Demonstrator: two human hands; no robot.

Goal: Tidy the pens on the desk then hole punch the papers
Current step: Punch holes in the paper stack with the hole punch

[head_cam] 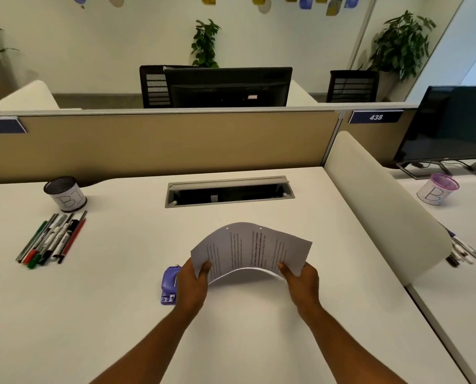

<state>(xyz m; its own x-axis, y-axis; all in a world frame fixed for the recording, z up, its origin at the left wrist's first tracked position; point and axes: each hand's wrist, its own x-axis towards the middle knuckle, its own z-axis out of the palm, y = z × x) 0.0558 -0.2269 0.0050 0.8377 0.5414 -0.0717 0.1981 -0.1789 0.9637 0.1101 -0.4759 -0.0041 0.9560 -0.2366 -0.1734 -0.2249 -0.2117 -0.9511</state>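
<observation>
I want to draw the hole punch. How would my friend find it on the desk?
Start at the papers bowed between both hands over the white desk. Beside the left hand sits the hole punch, small and purple, unlike the thin pens lying far left.

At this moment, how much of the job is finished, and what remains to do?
The papers already show two punched holes along their far edge, so punching looks done. Both the left hand and the right hand hold the bowed stack above the desk, beside the purple hole punch. The pens lie in a neat row on the desk, not inside the cup, so putting them in may remain.
</observation>
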